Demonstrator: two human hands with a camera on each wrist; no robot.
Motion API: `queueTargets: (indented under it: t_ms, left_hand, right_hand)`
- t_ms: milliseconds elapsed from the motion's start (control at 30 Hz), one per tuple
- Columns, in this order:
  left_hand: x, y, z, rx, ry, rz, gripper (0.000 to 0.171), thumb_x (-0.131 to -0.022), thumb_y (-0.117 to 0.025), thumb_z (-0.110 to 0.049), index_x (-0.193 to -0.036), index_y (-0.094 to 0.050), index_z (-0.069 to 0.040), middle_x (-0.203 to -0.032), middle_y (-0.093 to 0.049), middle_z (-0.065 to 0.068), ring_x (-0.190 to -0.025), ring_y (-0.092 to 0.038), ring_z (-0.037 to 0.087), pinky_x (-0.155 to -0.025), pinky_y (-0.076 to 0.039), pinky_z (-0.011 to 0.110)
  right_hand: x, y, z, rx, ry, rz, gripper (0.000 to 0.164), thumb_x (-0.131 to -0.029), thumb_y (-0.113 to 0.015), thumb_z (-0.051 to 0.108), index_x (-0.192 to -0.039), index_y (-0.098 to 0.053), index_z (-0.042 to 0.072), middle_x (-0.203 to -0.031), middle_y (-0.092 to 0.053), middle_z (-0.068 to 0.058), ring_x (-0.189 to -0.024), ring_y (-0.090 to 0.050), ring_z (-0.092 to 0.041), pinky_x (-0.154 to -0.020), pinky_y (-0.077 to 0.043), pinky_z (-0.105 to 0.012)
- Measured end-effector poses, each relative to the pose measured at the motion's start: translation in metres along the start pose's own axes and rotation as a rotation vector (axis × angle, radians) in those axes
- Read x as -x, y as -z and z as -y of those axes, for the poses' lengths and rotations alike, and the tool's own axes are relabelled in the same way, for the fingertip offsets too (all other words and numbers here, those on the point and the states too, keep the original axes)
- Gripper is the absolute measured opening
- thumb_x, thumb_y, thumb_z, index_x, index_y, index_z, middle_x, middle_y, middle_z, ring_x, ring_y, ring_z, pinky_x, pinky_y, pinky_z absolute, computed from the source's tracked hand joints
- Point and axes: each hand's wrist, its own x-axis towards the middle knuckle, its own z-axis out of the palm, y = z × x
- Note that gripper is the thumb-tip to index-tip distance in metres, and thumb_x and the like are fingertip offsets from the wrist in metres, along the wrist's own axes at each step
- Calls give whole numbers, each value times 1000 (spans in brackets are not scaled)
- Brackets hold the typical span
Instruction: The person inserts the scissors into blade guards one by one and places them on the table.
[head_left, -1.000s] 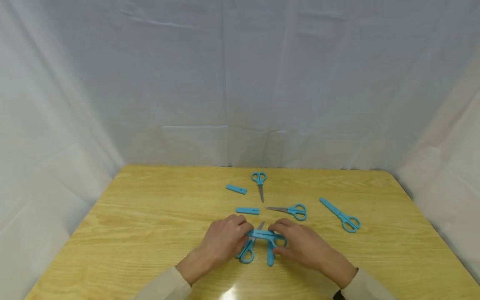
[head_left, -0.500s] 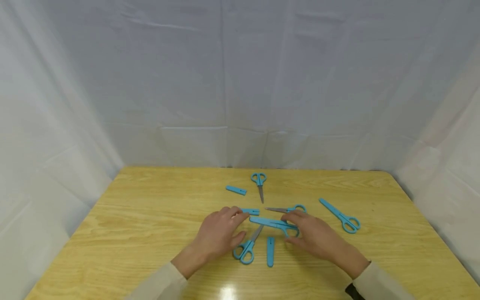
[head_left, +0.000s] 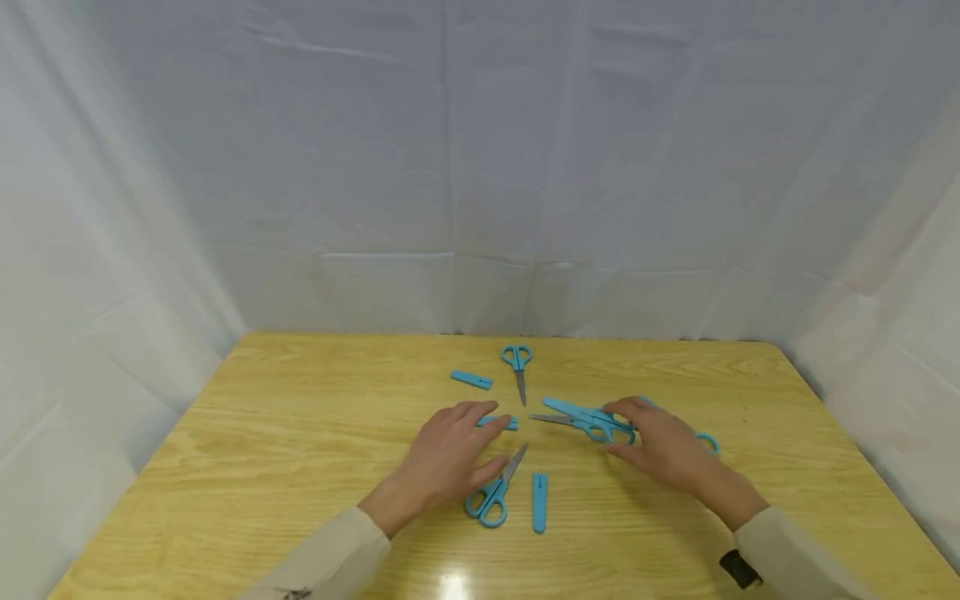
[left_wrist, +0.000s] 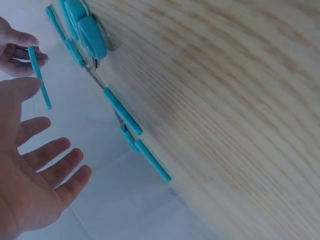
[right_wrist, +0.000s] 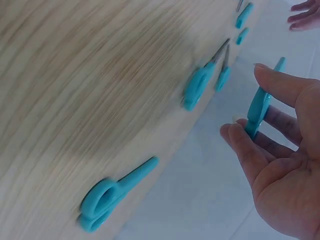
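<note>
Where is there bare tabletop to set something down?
The tabletop is bare between its left edge and the left hand, and between the resting sheathed scissors and its right edge. Its middle is crowded with unsheathed scissors and loose sheaths.

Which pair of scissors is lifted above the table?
The sheathed pair in the right hand; another sheathed pair and three bare-bladed pairs lie on the table.

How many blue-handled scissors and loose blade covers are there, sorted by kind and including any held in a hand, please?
Scissors with covers on: 2
Scissors with bare blades: 3
Loose covers: 3
Total: 8
</note>
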Motion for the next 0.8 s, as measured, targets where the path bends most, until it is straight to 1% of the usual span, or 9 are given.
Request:
queueTargets:
  t_ms: [100,200,333,500,667,800]
  left_hand:
    - [-6,-4,-1,9,-19,18,46,-92,-60,-43,-128,-60,-16,-131,-54,10,-118,-52,27,-92,-46,45]
    - [-12,-7,-3,19,-35,17,45,-93,-59,-43,-130,-59,-16,-132,-54,10,-119,-51,26,-95,-45,45]
    - [-20,-11,-7,20,-61,16,46,-93,-58,-43,-132,-57,-17,-133,-53,10,-121,-49,26,-96,-43,44]
    - [-30,-16,-15,3,-112,41,47,-94,-55,-45,-133,-56,-18,-134,-52,10,-123,-47,26,-99,-41,43]
    - [-40,-21,-23,-39,-129,101,50,-96,-51,-49,-136,-53,-21,-140,-47,8,-128,-43,25,-105,-35,41]
    - [-46,-22,-30,-32,-134,156,51,-97,-46,-50,-139,-49,-22,-145,-43,7,-132,-39,26,-108,-31,41]
  right_hand:
    - [1,4,-13,0,-26,-20,47,-87,-72,22,-127,-56,5,-123,-57,-13,-99,-62,-30,-77,-53,-44]
    - [2,8,-27,-3,-68,-19,46,-89,-70,23,-129,-55,5,-125,-55,-15,-102,-60,-32,-80,-51,-47]
    - [3,16,-48,-2,-119,-9,48,-92,-66,24,-132,-52,3,-130,-51,-20,-106,-57,-37,-82,-49,-52]
    - [6,24,-76,8,-154,8,52,-93,-64,23,-135,-47,-1,-135,-45,-26,-109,-53,-43,-82,-47,-56]
    - [6,27,-99,17,-185,28,54,-94,-62,25,-136,-45,-4,-136,-41,-30,-112,-49,-47,-85,-44,-59]
    - [7,28,-113,9,-220,47,54,-94,-62,25,-136,-44,-5,-136,-40,-31,-114,-47,-48,-85,-43,-61]
